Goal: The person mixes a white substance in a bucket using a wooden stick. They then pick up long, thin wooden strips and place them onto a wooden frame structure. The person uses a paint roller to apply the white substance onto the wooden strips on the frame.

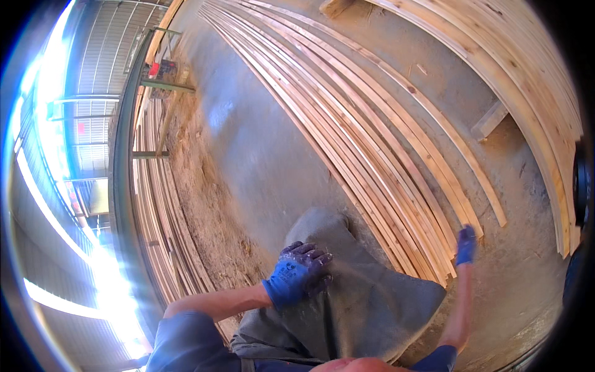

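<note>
My left hand (299,276), in a blue glove with a dark palm and fingertips, lies on my grey trouser leg (384,304) near the knee. Its fingers are apart and bent over the cloth, with nothing in them. To the right, my right hand (467,245), gloved the same way, is at the near end of a row of long wooden strips (378,177). It looks to touch or nearly touch the strip ends. Its fingers are small and blurred, so any grip is unclear. The strips lie side by side on the floor, stretching away to the upper left.
One wooden strip (446,124) lies apart, right of the row. Farther right, a large stack of boards (527,80) rests on wooden blocks (489,121). On the left, more lumber (162,217) lies beside a green metal frame (129,133). Sawdust (201,180) covers the floor there.
</note>
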{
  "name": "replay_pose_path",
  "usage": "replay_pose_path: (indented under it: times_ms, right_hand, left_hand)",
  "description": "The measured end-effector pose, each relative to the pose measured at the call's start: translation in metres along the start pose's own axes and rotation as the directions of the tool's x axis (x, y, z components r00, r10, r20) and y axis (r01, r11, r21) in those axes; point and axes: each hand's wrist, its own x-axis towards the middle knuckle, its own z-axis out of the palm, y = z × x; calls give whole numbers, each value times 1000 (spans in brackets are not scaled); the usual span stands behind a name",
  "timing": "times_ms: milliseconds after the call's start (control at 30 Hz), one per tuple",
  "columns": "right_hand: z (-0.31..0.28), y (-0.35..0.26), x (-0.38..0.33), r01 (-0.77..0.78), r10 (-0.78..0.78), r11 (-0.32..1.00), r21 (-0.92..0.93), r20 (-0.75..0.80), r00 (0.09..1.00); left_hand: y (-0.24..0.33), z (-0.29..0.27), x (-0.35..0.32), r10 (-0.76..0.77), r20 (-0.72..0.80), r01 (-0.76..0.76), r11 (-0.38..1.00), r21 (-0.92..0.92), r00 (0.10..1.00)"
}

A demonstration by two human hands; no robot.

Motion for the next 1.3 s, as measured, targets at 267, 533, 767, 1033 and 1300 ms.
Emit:
replay_pose_path:
  times_ms: [267, 533, 767, 1033, 1300]
  right_hand:
    - [80, -23, -61, 275, -368, 706, -652, -6, 930]
    - [33, -63, -44, 84, -242, 590, -803, -76, 967]
    - [38, -112, -48, 268, -237, 503, -822, 167, 957]
    - [-26, -114, 35, 59, -414, 416, -908, -131, 901]
    - [32, -113, -48, 284, -252, 530, -799, 172, 952]
  left_hand:
    - [-10, -3, 12, 68, 71, -61, 994, -92, 995]
    - [-2, 7, 11, 28, 46, -27, 999, -33, 999]
    - [-3, 7, 7, 31, 32, -30, 999, -26, 999]
    - [-10, 12, 1, 45, 15, -45, 999, 4, 999]
    - [-10, 10, 8, 31, 27, -31, 999, -22, 999]
